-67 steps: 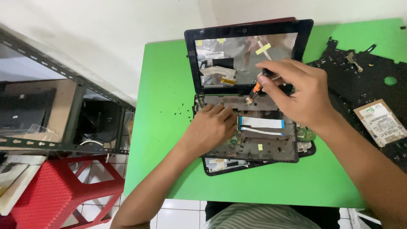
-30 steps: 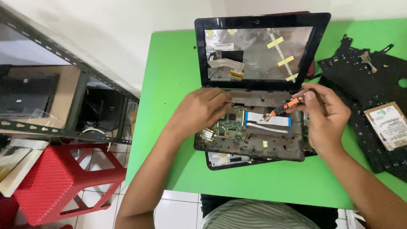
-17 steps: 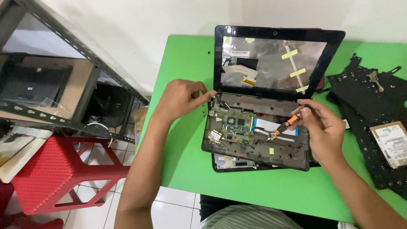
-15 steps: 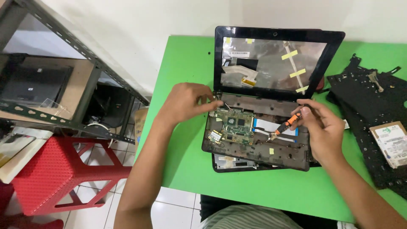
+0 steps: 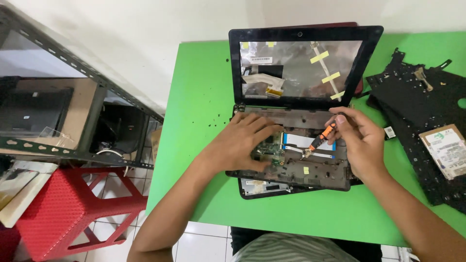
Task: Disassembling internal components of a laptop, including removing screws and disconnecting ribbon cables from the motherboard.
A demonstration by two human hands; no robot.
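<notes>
The right hand [image 5: 361, 143] has its fingers pinching an orange screwdriver [image 5: 321, 140] slanted down-left, tip on the laptop base [image 5: 320, 170] just right of the flat, spread left hand [image 5: 242, 143].

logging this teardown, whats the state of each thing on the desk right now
laptop: lid open, keyboard off, base internals exposed
screen frame: panel removed, tape strips and loose cable inside
circuit board: uncovered, partly under the left hand
left hand: flat, pressing on the base
right hand: gripping the screwdriver
screwdriver: orange-handled, tilted, tip down on the base
hard drive: removed, lying on black panels
</notes>
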